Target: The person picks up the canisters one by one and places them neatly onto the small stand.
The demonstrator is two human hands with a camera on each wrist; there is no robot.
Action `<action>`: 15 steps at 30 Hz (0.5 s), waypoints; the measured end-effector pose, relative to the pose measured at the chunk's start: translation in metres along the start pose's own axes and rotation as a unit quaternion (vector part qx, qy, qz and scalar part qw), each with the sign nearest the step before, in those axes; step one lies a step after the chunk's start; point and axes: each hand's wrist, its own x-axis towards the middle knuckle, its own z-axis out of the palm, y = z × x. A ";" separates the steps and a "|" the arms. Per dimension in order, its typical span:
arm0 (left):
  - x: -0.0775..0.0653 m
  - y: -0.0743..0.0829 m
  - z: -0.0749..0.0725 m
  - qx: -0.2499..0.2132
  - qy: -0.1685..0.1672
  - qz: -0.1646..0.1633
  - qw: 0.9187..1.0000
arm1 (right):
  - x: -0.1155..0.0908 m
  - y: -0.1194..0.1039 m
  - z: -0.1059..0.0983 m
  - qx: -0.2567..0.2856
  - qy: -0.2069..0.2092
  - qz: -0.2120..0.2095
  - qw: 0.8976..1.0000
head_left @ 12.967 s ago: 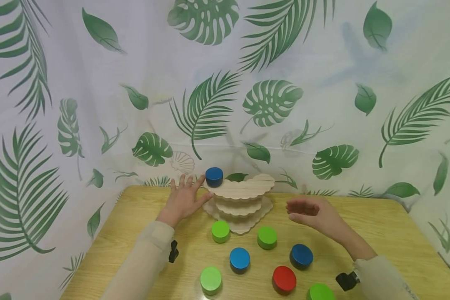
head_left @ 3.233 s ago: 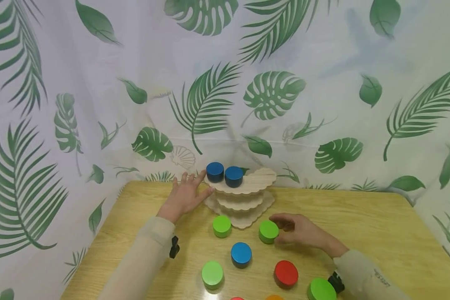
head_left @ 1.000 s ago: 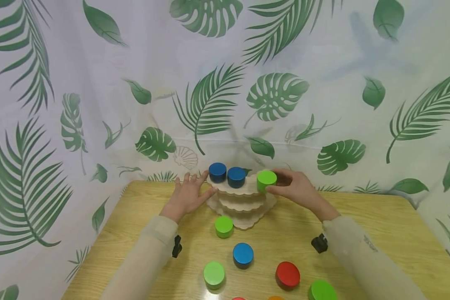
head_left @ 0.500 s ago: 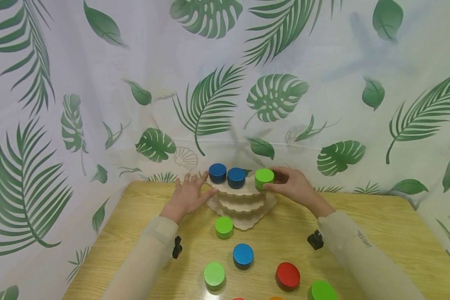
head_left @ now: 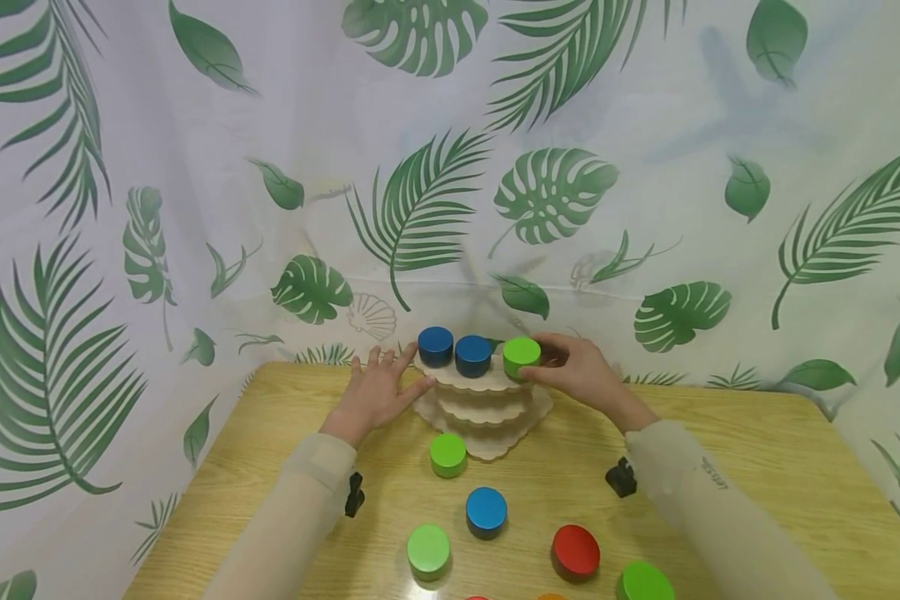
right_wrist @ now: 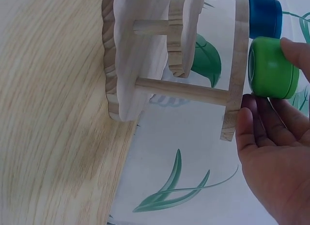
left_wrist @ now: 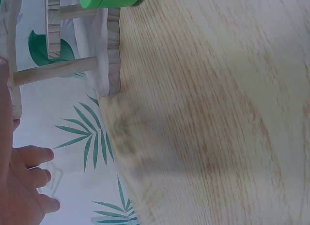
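A three-tiered wooden stand (head_left: 483, 408) with scalloped edges stands against the back cloth. Two blue round tins (head_left: 435, 347) sit side by side on the left part of its top tier (head_left: 474, 383). My right hand (head_left: 581, 372) pinches a green round tin (head_left: 521, 356) between thumb and fingers, to the right of the blue pair. In the right wrist view this green tin (right_wrist: 273, 67) is right at the top tier's surface; whether it touches cannot be told. My left hand (head_left: 372, 394), fingers spread, lies at the stand's left end, its index fingertip by the leftmost blue tin.
On the wooden table (head_left: 270, 500) in front of the stand are more round tins: green (head_left: 447, 455), blue (head_left: 486, 512), pale green (head_left: 428, 551), red (head_left: 576, 552) and another green (head_left: 645, 582). Red and orange tops are cut off at the bottom edge. Leaf-patterned cloth (head_left: 450, 208) hangs behind.
A second blue tin came onto the top tier. Then my right hand lifted a green tin from the table to the top tier and shifted it left, towards the blue ones. My left hand stayed.
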 end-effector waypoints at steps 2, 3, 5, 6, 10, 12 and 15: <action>0.000 0.000 0.000 0.000 -0.001 -0.001 1.000 | 0.000 -0.001 0.001 0.000 0.000 -0.001 1.000; 0.000 0.000 0.000 0.000 -0.001 -0.001 1.000 | 0.000 -0.001 0.001 -0.001 -0.001 -0.001 1.000; 0.000 0.000 0.001 0.000 -0.001 -0.002 1.000 | 0.001 -0.002 0.002 -0.001 -0.002 -0.003 1.000; 0.000 0.000 0.001 0.000 -0.001 -0.002 1.000 | 0.001 -0.002 0.003 -0.001 -0.002 -0.003 1.000; 0.002 -0.001 0.002 0.001 -0.001 -0.001 1.000 | 0.003 -0.001 0.004 0.001 -0.001 -0.005 1.000; 0.003 -0.002 0.002 0.003 -0.002 -0.001 1.000 | 0.003 -0.001 0.005 -0.003 0.002 -0.006 1.000; 0.003 -0.002 0.002 0.004 -0.001 0.000 1.000 | 0.003 0.000 0.007 -0.007 0.007 -0.007 1.000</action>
